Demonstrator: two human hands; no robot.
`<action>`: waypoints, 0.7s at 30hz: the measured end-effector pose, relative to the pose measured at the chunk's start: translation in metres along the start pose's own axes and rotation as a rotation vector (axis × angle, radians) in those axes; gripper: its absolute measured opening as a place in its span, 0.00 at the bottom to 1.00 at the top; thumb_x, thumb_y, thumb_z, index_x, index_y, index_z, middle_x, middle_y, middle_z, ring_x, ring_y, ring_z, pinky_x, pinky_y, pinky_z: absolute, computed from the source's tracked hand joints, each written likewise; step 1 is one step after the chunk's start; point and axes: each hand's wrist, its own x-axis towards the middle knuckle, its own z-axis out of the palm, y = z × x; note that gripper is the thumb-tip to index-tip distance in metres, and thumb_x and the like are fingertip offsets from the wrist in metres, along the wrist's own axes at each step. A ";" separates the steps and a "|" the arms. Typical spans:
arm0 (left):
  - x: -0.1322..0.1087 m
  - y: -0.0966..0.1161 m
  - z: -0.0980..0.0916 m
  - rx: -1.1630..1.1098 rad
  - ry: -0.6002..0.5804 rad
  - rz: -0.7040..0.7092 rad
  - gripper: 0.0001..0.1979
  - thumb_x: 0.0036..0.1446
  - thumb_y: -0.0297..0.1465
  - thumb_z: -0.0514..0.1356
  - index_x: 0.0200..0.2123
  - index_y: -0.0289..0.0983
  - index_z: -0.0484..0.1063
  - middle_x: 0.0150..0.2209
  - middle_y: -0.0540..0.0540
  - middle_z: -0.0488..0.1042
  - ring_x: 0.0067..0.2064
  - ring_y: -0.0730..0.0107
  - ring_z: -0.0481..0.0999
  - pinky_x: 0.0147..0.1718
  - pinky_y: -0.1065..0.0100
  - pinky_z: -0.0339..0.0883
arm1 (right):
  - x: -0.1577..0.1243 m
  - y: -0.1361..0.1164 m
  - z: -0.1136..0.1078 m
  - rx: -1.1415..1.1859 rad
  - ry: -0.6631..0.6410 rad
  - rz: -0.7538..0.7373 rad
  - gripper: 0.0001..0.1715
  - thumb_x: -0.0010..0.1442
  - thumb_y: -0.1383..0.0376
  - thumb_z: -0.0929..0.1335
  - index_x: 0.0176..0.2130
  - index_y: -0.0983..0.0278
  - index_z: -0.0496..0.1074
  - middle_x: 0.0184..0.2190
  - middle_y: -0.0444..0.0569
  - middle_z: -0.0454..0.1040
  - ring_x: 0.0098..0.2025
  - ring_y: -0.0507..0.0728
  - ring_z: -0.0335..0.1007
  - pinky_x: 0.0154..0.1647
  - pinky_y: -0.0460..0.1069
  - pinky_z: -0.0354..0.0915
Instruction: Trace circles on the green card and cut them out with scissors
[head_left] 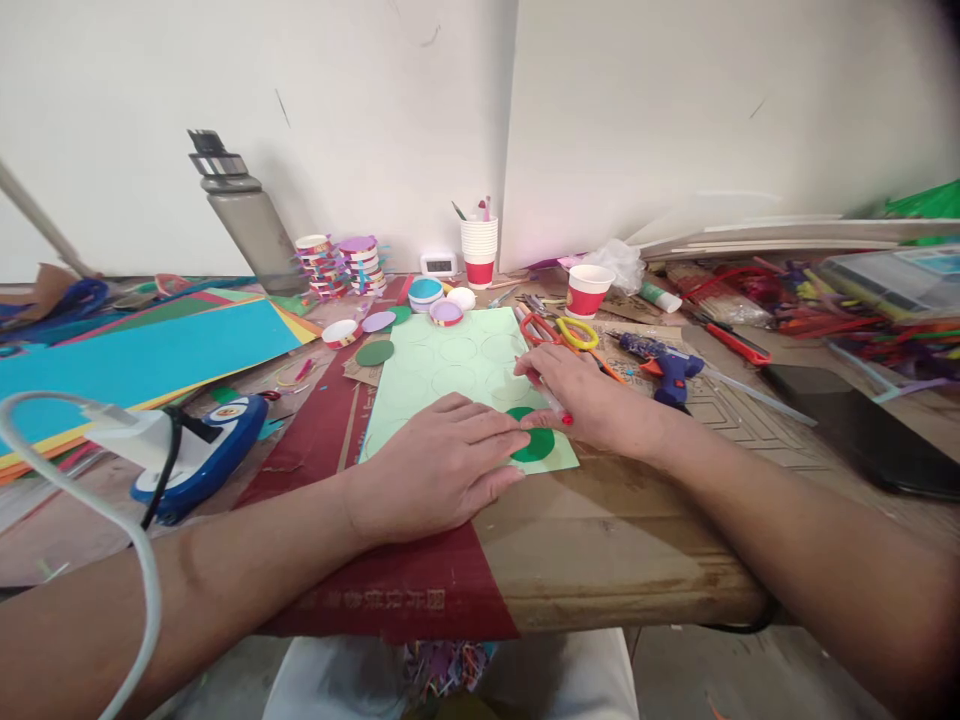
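Note:
A light green sheet of paper (409, 385) lies before me, with several circles drawn on it in thin lines. On its near right corner rests a dark green paper disc (536, 447). My left hand (450, 460) is spread flat on the sheet, its fingertips at the disc's left edge. My right hand (581, 395) holds a pen (553, 402) with a red end, and its thumb reaches over the disc. Another dark green disc (374, 353) lies by the sheet's left edge. Part of the sheet is hidden under my hands.
Scissors (577, 333), a glue gun (664, 365) and a black phone (862, 430) lie to the right. Paper cups (589, 292) and stacked cup rings (361, 265) stand behind. At left are coloured sheets (150, 350), a bottle (251, 220) and a blue power strip (202, 460) with a white cable.

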 end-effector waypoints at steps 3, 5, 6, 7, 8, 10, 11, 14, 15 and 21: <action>-0.001 0.001 0.004 0.003 -0.044 -0.005 0.18 0.68 0.38 0.52 0.52 0.35 0.73 0.50 0.41 0.78 0.48 0.62 0.77 0.49 0.61 0.66 | -0.001 -0.002 -0.001 -0.007 -0.003 0.013 0.23 0.59 0.61 0.73 0.49 0.63 0.63 0.48 0.54 0.69 0.51 0.63 0.65 0.50 0.55 0.59; -0.002 0.001 0.006 -0.010 -0.068 -0.008 0.18 0.68 0.39 0.52 0.52 0.34 0.74 0.50 0.41 0.78 0.49 0.61 0.77 0.49 0.60 0.65 | -0.001 -0.003 -0.002 -0.010 -0.003 0.022 0.24 0.59 0.60 0.74 0.50 0.63 0.62 0.48 0.54 0.69 0.52 0.63 0.65 0.49 0.55 0.59; -0.002 0.001 0.006 -0.016 -0.074 -0.009 0.19 0.68 0.40 0.52 0.51 0.34 0.74 0.50 0.41 0.78 0.49 0.61 0.76 0.49 0.60 0.65 | -0.001 -0.004 -0.002 -0.013 -0.004 0.028 0.24 0.59 0.60 0.74 0.50 0.62 0.63 0.48 0.54 0.69 0.52 0.63 0.65 0.49 0.55 0.59; -0.002 0.001 0.007 -0.020 -0.077 -0.010 0.19 0.68 0.40 0.52 0.50 0.34 0.74 0.50 0.41 0.78 0.49 0.60 0.76 0.49 0.59 0.65 | -0.001 -0.004 -0.002 -0.018 -0.006 0.034 0.24 0.59 0.60 0.74 0.49 0.62 0.63 0.48 0.53 0.70 0.51 0.63 0.65 0.49 0.55 0.59; -0.003 0.001 0.007 -0.025 -0.079 -0.013 0.19 0.68 0.40 0.52 0.50 0.34 0.74 0.50 0.41 0.78 0.49 0.60 0.76 0.49 0.59 0.65 | -0.001 -0.004 -0.002 -0.022 -0.007 0.040 0.24 0.59 0.60 0.74 0.49 0.62 0.63 0.47 0.53 0.70 0.51 0.62 0.66 0.48 0.55 0.58; -0.003 0.001 0.007 -0.033 -0.082 -0.020 0.18 0.68 0.40 0.53 0.50 0.35 0.74 0.50 0.40 0.78 0.49 0.60 0.76 0.49 0.59 0.65 | -0.001 -0.005 -0.002 -0.030 -0.007 0.047 0.24 0.59 0.59 0.74 0.49 0.63 0.63 0.47 0.53 0.70 0.51 0.62 0.66 0.48 0.55 0.58; -0.004 0.001 0.008 -0.037 -0.085 -0.023 0.18 0.68 0.40 0.53 0.50 0.35 0.74 0.50 0.40 0.78 0.50 0.59 0.76 0.49 0.59 0.65 | -0.001 -0.005 -0.002 -0.033 -0.004 0.047 0.24 0.59 0.59 0.74 0.49 0.63 0.63 0.48 0.53 0.70 0.51 0.62 0.66 0.48 0.55 0.58; -0.004 0.002 0.008 -0.054 -0.094 -0.031 0.19 0.68 0.40 0.53 0.51 0.34 0.74 0.51 0.40 0.78 0.50 0.58 0.76 0.50 0.58 0.65 | -0.001 -0.004 -0.001 -0.043 0.010 0.037 0.24 0.59 0.58 0.74 0.48 0.62 0.63 0.48 0.53 0.70 0.51 0.62 0.66 0.49 0.55 0.58; -0.004 0.003 0.008 -0.063 -0.093 -0.034 0.19 0.67 0.41 0.53 0.50 0.34 0.74 0.51 0.40 0.78 0.50 0.58 0.76 0.50 0.58 0.65 | -0.001 -0.004 -0.001 -0.047 0.016 0.037 0.24 0.58 0.58 0.74 0.48 0.62 0.63 0.48 0.53 0.70 0.51 0.62 0.66 0.49 0.55 0.58; -0.002 -0.004 -0.001 -0.258 0.066 -0.186 0.14 0.68 0.34 0.53 0.44 0.37 0.77 0.47 0.45 0.80 0.48 0.64 0.77 0.49 0.64 0.65 | -0.001 -0.005 -0.001 -0.053 0.016 0.058 0.25 0.58 0.59 0.74 0.49 0.62 0.63 0.47 0.52 0.71 0.51 0.62 0.67 0.48 0.54 0.58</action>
